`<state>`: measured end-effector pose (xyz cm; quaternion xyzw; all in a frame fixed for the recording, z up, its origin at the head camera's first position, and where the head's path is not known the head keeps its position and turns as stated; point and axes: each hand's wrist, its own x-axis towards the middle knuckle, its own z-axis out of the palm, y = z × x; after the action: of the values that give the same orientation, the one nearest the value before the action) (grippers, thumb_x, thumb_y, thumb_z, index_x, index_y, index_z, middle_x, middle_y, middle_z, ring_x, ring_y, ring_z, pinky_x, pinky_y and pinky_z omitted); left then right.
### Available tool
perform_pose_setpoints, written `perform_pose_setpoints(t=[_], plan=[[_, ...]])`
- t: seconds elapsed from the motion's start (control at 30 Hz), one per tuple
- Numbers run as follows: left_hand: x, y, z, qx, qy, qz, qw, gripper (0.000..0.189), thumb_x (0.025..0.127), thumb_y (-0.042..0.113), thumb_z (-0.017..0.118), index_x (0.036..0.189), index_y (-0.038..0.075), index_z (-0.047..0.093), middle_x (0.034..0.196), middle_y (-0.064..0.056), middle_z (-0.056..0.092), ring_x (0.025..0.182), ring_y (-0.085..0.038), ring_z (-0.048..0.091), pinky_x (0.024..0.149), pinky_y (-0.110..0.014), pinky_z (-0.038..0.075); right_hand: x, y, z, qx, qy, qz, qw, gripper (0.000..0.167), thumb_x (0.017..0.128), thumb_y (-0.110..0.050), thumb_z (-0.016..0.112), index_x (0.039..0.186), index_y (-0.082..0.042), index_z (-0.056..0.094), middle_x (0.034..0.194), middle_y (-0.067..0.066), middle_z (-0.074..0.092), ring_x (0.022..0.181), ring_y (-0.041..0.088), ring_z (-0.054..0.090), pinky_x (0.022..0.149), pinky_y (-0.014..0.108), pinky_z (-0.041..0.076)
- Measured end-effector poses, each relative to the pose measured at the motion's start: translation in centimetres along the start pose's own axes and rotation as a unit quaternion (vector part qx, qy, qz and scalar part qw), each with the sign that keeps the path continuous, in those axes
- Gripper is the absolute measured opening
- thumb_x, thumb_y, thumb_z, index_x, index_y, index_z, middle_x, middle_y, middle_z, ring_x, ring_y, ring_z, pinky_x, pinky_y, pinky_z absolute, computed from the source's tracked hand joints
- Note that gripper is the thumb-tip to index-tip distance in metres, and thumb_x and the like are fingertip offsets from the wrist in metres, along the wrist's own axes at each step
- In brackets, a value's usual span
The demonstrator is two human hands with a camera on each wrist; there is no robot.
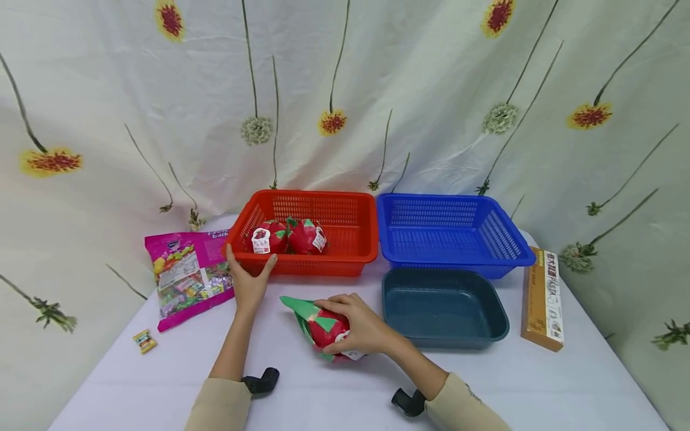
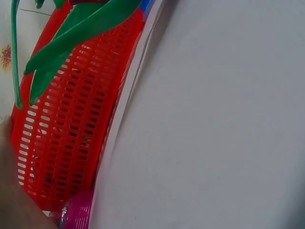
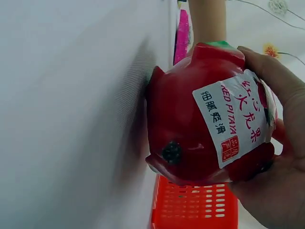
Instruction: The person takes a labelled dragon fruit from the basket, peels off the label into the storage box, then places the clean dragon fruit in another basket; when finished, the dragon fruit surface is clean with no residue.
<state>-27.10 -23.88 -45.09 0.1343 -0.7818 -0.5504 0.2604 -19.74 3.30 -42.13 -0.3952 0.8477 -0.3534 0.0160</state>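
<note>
My right hand (image 1: pixel 360 325) grips a red dragon fruit (image 1: pixel 330 327) with long green tips, low over the white table in front of the baskets. In the right wrist view, the dragon fruit (image 3: pixel 186 114) shows its round end and a white "RED PITAYA" label; fingers and thumb lie around its side. My left hand (image 1: pixel 249 287) touches the near left corner of the red basket (image 1: pixel 345 266), thumb and fingers spread apart. Inside that basket, at its left, lie two more labelled dragon fruits (image 1: pixel 275 232). Green tips (image 2: pixel 78 36) cross the top of the left wrist view.
A blue basket (image 1: pixel 442 236) stands right of the red one, with a dark teal tray (image 1: pixel 446 341) before it. Far right lies a pasta box (image 1: pixel 541 299). A pink candy bag (image 1: pixel 188 275) and a small wrapped candy (image 1: pixel 144 341) lie left.
</note>
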Motion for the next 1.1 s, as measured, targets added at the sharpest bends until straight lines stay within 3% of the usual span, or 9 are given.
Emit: perform_pose_setpoints(t=[0.33,0.47,0.57,0.73,0.87,1.0,1.1], plan=[[-0.3,-0.3,0.1,-0.002,0.012,-0.001,0.9999,0.102,0.076,0.052,0.068,0.147,0.035,-0.004,0.152,-0.005,0.01,0.138,-0.023,0.01,0.107,-0.051,0.02,0.7,1.3,1.3,0.026,0.036,-0.016,0.9989,0.077,0.071,-0.046,0.076,0.137,-0.022,0.044,0.136,0.001,0.04,0.121,0.017,0.039,0.086,0.029,0.048],[-0.1,-0.4,0.1,-0.002,0.01,0.004,0.9999,0.101,0.077,0.051,0.068,0.147,0.035,-0.004,0.152,-0.004,0.01,0.139,-0.022,0.01,0.107,-0.05,0.02,0.4,0.9,1.8,-0.04,0.072,0.011,0.9966,0.078,0.072,-0.056,0.07,0.139,-0.025,0.044,0.138,0.004,0.036,0.124,0.02,0.035,0.087,0.036,0.048],[0.0,-0.4,0.2,0.0,0.007,0.003,1.0,0.101,0.077,0.052,0.067,0.146,0.036,-0.004,0.153,-0.004,0.009,0.139,-0.022,0.01,0.108,-0.05,0.02,0.2,0.5,2.1,-0.087,0.11,0.026,0.9897,0.077,0.07,-0.063,0.066,0.135,-0.025,0.05,0.134,0.003,0.041,0.118,0.02,0.043,0.084,0.036,0.05],[0.0,-0.5,0.1,0.002,0.009,0.008,0.9999,0.101,0.077,0.051,0.068,0.146,0.035,-0.004,0.153,-0.005,0.009,0.139,-0.023,0.01,0.108,-0.05,0.018,0.1,0.4,2.6,-0.088,0.154,0.006,0.9842,0.072,0.071,-0.063,0.065,0.128,-0.02,0.056,0.127,0.0,0.049,0.109,0.017,0.053,0.081,0.029,0.051],[-0.1,-0.5,0.1,-0.004,0.011,0.016,0.9998,0.101,0.077,0.049,0.069,0.147,0.033,-0.002,0.152,-0.006,0.011,0.138,-0.023,0.011,0.109,-0.048,0.017,0.0,1.0,2.5,-0.063,0.114,-0.005,0.9915,0.078,0.072,-0.06,0.066,0.137,-0.023,0.046,0.141,-0.001,0.039,0.121,0.017,0.045,0.087,0.033,0.049],[0.0,-0.5,0.1,-0.007,0.009,0.021,0.9997,0.101,0.078,0.047,0.069,0.147,0.031,-0.001,0.152,-0.007,0.011,0.138,-0.023,0.011,0.109,-0.048,0.016,-0.2,1.8,2.2,-0.013,0.052,0.0,0.9985,0.103,0.066,-0.056,0.074,0.148,-0.028,0.019,0.151,-0.004,0.021,0.132,0.017,0.031,0.094,0.039,0.043],[0.0,-0.5,0.0,-0.008,0.006,0.023,0.9997,0.1,0.078,0.047,0.069,0.147,0.031,-0.001,0.152,-0.006,0.011,0.138,-0.023,0.011,0.109,-0.047,0.017,-0.4,2.2,2.2,0.018,0.037,0.004,0.9991,0.115,0.064,-0.053,0.078,0.149,-0.029,0.004,0.152,-0.005,0.016,0.135,0.017,0.026,0.098,0.039,0.04]])
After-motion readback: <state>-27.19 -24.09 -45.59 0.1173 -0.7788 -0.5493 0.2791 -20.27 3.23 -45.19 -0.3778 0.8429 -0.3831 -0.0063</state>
